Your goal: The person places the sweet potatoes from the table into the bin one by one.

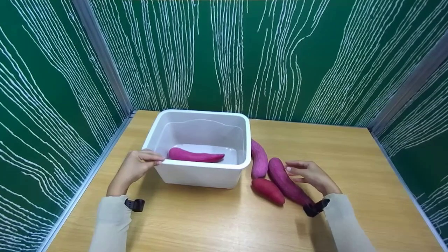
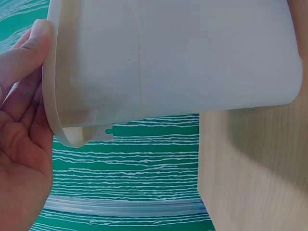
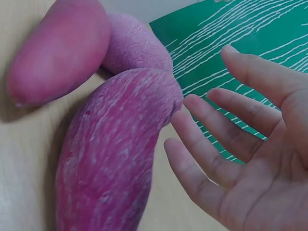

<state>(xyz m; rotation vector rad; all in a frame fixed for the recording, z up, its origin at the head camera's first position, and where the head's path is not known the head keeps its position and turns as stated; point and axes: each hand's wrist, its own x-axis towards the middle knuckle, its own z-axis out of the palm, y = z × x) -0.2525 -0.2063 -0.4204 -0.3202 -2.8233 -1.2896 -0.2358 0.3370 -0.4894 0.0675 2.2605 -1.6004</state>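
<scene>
At its near left corner, my left hand [image 1: 138, 166] grips the rim of a white plastic bin [image 1: 201, 175]; the left wrist view has the thumb [image 2: 41, 36] against the rim. One magenta sweet potato [image 1: 194, 155] lies in the bin. To the right of the bin, three more sweet potatoes are grouped on the table: a curved purple one [image 1: 259, 159], a short red one [image 1: 268, 191] and a long dark magenta one [image 1: 287, 182]. My right hand [image 1: 309, 175] is beside the long one, fingers spread and relaxed, fingertips close to its upper end [image 3: 120, 144].
The wooden table [image 1: 210, 220] carries everything. Green panels with white wavy lines [image 1: 266, 52] enclose its back and both sides, with metal posts [image 1: 105, 56] at the corners. Dark bands [image 1: 136, 205] are worn on both wrists.
</scene>
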